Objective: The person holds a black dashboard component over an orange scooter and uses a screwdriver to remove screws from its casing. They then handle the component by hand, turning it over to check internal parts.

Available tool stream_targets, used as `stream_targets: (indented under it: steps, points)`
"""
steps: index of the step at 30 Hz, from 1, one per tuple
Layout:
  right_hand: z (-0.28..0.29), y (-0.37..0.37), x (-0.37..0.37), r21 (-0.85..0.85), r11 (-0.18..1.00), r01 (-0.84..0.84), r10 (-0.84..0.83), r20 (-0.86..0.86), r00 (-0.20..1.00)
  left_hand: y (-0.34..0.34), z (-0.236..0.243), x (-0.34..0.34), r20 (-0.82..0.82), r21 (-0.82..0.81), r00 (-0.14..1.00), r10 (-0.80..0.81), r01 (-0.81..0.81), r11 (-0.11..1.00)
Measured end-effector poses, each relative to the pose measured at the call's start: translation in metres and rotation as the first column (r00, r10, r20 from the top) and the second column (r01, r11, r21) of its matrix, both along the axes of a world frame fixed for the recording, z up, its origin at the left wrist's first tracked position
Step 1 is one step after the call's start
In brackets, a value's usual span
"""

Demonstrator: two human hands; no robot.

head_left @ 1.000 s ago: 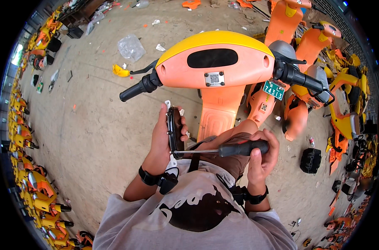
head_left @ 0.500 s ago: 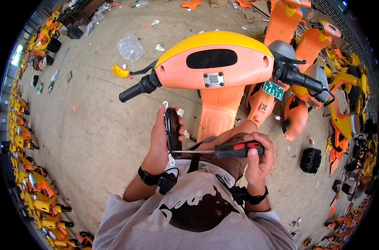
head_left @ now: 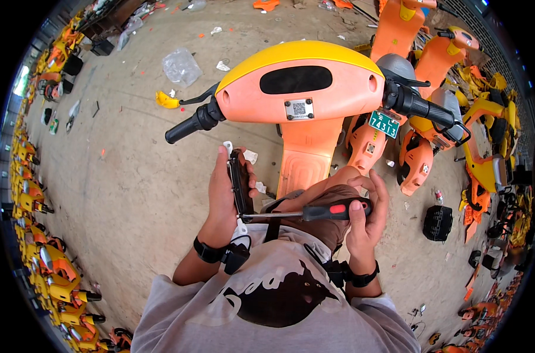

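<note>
My left hand [head_left: 221, 199] is closed round a long dark plastic part with white end tabs [head_left: 238, 181], held on edge with its length running away from me. A screwdriver with a black and red handle [head_left: 326, 212] lies level across my lap. Its metal shaft points left, and the tip meets the near end of the dark part; any screw there is too small to make out. My right hand [head_left: 364, 226] holds the handle's butt end between thumb and fingers, with some fingers raised off it. Both wrists wear black straps with small devices.
An orange and yellow scooter [head_left: 302, 132] stands just ahead, its handlebars above my hands. More scooters [head_left: 417, 162] are at the right, and a row of them [head_left: 61, 276] lines the left. A black basket [head_left: 438, 223] and a clear plastic bag [head_left: 182, 67] lie on the floor.
The screwdriver handle has turned a little about its length. Fingers of my right hand have lifted and spread from it. The dark part is tilted slightly differently in my left hand.
</note>
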State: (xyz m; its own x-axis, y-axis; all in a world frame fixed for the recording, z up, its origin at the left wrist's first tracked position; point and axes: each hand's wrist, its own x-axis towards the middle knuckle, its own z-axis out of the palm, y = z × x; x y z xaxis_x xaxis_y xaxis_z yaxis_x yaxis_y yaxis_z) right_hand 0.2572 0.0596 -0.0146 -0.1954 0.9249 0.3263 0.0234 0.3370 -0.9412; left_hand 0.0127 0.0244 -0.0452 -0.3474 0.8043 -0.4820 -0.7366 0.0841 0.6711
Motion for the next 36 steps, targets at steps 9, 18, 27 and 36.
stream_targets:
  steps: [9,18,27,36]
  points:
    - [-0.006,0.008,0.01,0.171,0.979,-0.107,0.104,0.031,0.994,-0.003,0.007,0.001,-0.03,0.028,0.999,-0.031,0.032,0.999]
    - [0.008,0.002,-0.002,0.119,0.992,-0.041,0.053,-0.096,0.994,-0.002,0.007,0.002,-0.041,0.044,0.999,-0.025,0.027,0.999]
    - [0.0,0.002,0.002,-0.001,0.999,-0.036,0.036,-0.091,0.995,-0.001,0.008,0.002,-0.038,0.051,0.999,-0.006,0.008,0.999]
    - [0.007,0.003,-0.001,-0.023,1.0,-0.002,0.003,0.019,1.0,-0.002,0.01,0.001,-0.038,0.03,0.999,-0.014,0.015,0.999]
